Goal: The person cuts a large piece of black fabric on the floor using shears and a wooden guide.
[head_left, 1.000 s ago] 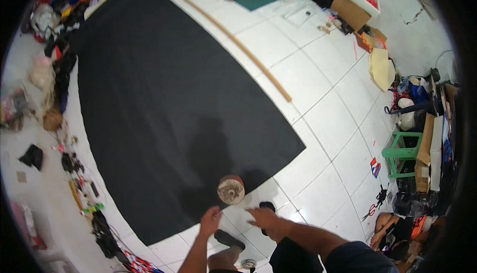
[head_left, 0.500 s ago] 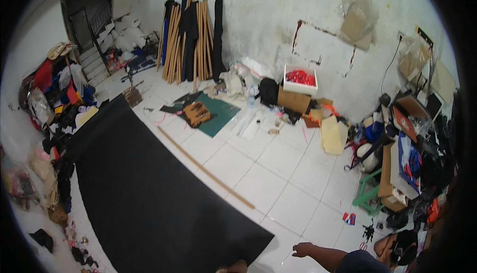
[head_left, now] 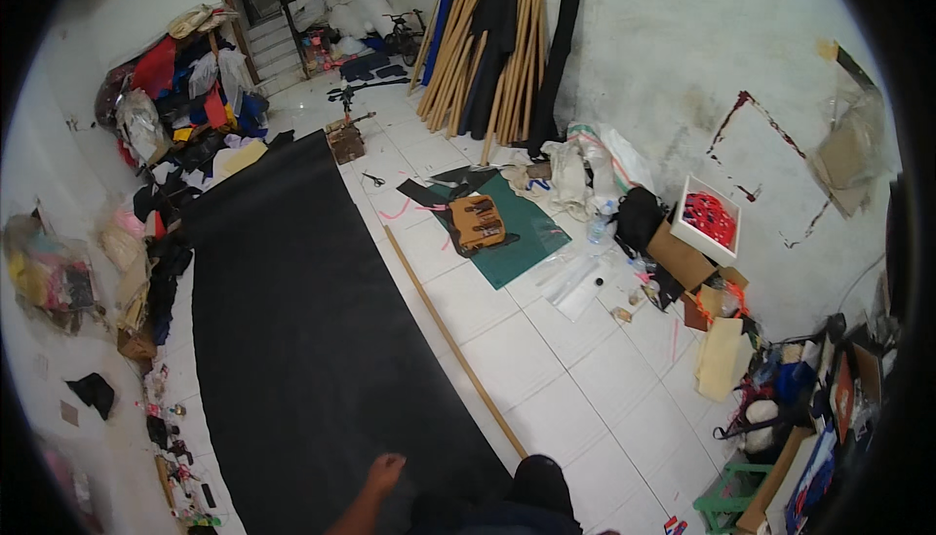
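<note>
Left hand has come plainly into view over the black cloth, fingers seemingly curled, their hold impossible to tell, the cloth lying on the floor beside a pole.

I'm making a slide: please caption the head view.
Left hand above a large black sheet, a long brown rod alongside.

No legible text, labels or numbers

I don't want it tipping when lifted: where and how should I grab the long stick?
Probably around the middle of the stick, reaching down from the right: it lies lengthwise on the tiles, long and evenly thin, with the black cloth along its left.
</note>
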Demonstrator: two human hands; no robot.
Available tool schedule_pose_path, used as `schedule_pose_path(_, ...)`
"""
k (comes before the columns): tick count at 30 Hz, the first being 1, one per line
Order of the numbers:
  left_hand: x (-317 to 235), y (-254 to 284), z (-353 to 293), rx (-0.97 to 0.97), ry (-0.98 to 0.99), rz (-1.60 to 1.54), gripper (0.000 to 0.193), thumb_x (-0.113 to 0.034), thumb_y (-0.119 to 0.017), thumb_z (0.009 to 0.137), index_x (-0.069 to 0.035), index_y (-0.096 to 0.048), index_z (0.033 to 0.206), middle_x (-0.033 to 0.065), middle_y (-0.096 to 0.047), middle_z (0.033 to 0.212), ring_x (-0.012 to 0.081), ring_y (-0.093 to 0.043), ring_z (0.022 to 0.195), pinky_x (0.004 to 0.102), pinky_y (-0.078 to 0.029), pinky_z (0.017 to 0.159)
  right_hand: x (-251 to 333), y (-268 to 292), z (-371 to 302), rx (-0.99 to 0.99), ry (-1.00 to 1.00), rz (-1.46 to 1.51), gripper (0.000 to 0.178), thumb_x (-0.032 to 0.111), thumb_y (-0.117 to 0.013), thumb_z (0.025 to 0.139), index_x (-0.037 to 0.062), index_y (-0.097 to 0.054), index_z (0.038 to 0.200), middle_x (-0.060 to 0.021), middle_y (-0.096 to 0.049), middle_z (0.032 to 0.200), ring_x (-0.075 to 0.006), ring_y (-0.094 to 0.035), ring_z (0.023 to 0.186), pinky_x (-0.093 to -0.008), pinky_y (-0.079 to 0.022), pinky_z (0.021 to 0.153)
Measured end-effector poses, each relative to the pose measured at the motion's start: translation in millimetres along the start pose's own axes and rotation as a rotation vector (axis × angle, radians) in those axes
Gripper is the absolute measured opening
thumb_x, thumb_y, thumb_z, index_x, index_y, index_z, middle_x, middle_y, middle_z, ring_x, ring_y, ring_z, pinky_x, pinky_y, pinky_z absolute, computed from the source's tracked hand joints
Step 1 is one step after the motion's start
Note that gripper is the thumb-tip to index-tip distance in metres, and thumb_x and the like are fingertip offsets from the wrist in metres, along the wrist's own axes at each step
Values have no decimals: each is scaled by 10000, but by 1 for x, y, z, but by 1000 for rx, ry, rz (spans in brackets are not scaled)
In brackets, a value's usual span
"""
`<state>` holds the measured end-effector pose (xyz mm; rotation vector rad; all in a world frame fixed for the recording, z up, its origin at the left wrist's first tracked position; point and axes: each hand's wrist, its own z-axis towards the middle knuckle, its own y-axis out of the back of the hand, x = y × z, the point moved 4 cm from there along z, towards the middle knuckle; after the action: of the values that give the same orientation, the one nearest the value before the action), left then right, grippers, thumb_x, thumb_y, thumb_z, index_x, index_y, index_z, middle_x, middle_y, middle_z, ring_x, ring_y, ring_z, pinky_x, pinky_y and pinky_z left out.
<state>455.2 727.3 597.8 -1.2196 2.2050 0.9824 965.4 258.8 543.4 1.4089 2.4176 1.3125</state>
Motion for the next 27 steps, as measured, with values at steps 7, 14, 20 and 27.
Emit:
schedule_pose_path(7,-202,0,150,-61,-32,30,456,-363,-650,904,-17,-644,1200,114,-685,1075,229,-638,996,351,-487,892,100,78,168,143,-257,83,350,425,-640,890,85,-712,846,-137,-717,835,-293,-691,800,-448,-537,752)
schedule_pose_path(14,-237,-83,283,188,223,163,443,-380,-490,971,-93,-610,1287,167,-612,1287,357,-564,1195,450,-425,1031,126,353,534,-193,192,-683,329,392,-632,878,86,-696,777,-106,-709,728,-241,-701,734,-418,-551,705)
schedule_pose_path(20,-222,-11,342,224,74,697,470,-393,-494,955,-111,-588,1318,217,-560,1343,388,-515,1252,468,-393,1067,575,583,776,-617,503,49,303,295,-683,864,4,-662,945,-226,-682,879,-372,-669,861,-441,-525,755)
schedule_pose_path(27,-298,17,566,80,337,84,466,-457,-525,935,-43,-696,1067,225,-659,1115,396,-603,1077,455,-463,933,886,611,925,-434,814,-266,254,243,-674,886,39,-656,1037,-169,-704,862,-301,-690,806,-407,-532,672)
